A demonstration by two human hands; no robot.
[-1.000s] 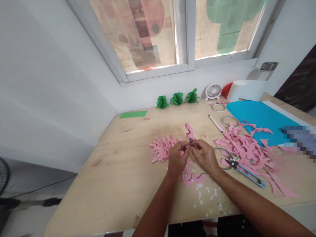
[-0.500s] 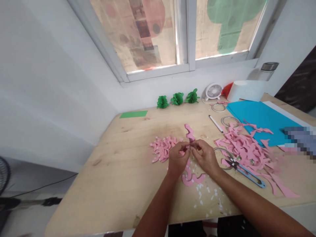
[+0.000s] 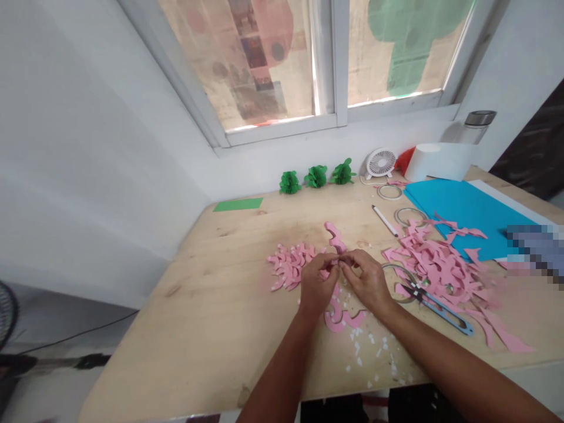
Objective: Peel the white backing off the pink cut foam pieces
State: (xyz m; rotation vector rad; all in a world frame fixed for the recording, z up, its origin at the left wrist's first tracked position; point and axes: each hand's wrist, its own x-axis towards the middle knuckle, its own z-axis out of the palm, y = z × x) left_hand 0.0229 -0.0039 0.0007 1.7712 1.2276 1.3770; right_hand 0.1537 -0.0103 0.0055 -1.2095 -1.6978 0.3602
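Note:
My left hand [image 3: 320, 281] and my right hand [image 3: 365, 277] meet fingertip to fingertip over the middle of the table. Both pinch a wavy pink paper strip [image 3: 335, 236], whose free end sticks up beyond the fingers; the gripped part is hidden. Curved pink paper pieces [image 3: 337, 317] lie under and just in front of the hands. To the left of my left hand is a heap of small curved pink cutouts [image 3: 288, 267]. By my right wrist, blue-handled thread snips [image 3: 440, 308] rest against a roll of tape [image 3: 396, 282].
Pink paper scraps [image 3: 440, 261] pile up on the right, partly over blue sheets [image 3: 458, 202]. A white pen [image 3: 385, 221], a small white fan [image 3: 380, 163] and three green paper shapes [image 3: 316, 176] stand or lie farther back. White bits [image 3: 371, 338] litter the front of the wooden table [image 3: 198, 329].
The free end of the pink strip has swung slightly to the left. Both hands stay nearly in place, still pinching it.

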